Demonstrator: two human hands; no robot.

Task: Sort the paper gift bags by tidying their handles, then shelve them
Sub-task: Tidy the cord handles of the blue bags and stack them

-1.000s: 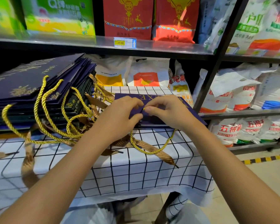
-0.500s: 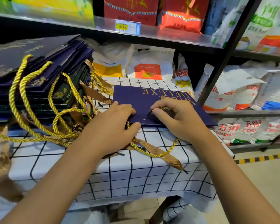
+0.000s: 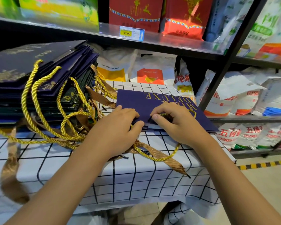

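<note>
Now we're pinching the near edge of the flat navy paper gift bag [image 3: 136,101] (gold lettering) with our left hand [image 3: 118,127] and right hand [image 3: 177,122], both grasping it on the checked tablecloth [image 3: 136,179].

Bright overhead store light; glare streaks the metal shelf [image 3: 161,42]. Top-left boxes [image 3: 58,10] smeared w/ motion blur, wide-angle bend at frame edges.

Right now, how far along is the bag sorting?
Early. Nothing looks done: the bag stack sits on the table, cords still dangling loose. In hand: one flat navy bag, left hand pinching its edge, right hand working a cord at the opening. Left: remaining handles, then shelving.
</note>
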